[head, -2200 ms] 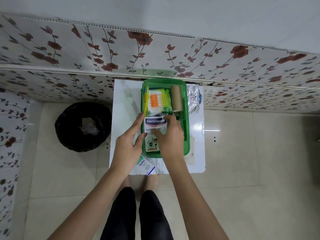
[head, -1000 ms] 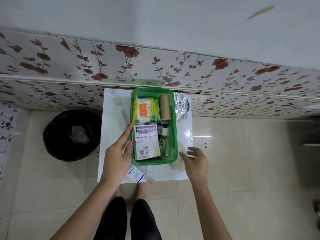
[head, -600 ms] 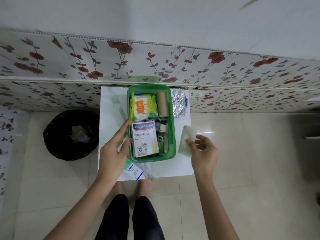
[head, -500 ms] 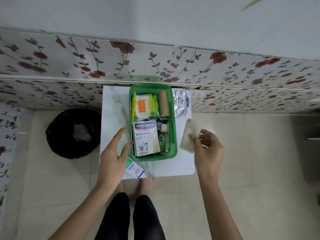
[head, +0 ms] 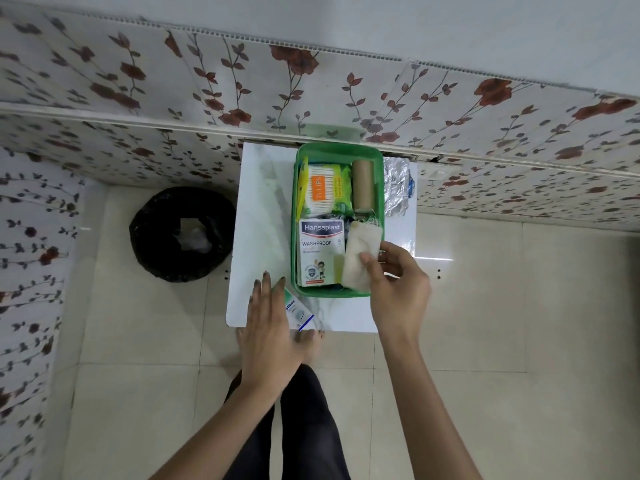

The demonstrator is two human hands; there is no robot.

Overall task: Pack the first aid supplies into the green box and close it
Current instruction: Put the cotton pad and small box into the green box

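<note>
My left hand (head: 268,327) lay flat & open on the table (head: 263,216), fingers spread, partly over a small tube box (head: 298,311) at the near edge, not gripping it. My right hand (head: 394,282) pinched a gauze pad (head: 360,256) w/ thumb on top, holding it over the right side of the green box (head: 337,220), just beside the plaster pack (head: 321,252). The gauze looked soft, light, floppy, w/ frayed threads at its far end, so I judged an edge pinch was enough and a loose tuck would do; it could snag on the rim. Further in sat the cotton buds (head: 320,190) & a tan roll (head: 363,185), both inside. Foil strip (head: 396,188) lay outside, right of the box, near the wall. Tube box & foil were not yet packed, I reckoned. A pale green shape leaned at the wall behind the box, maybe the lid; couldn't tell. Bin (head: 181,233) stood on the floor to the left.
</note>
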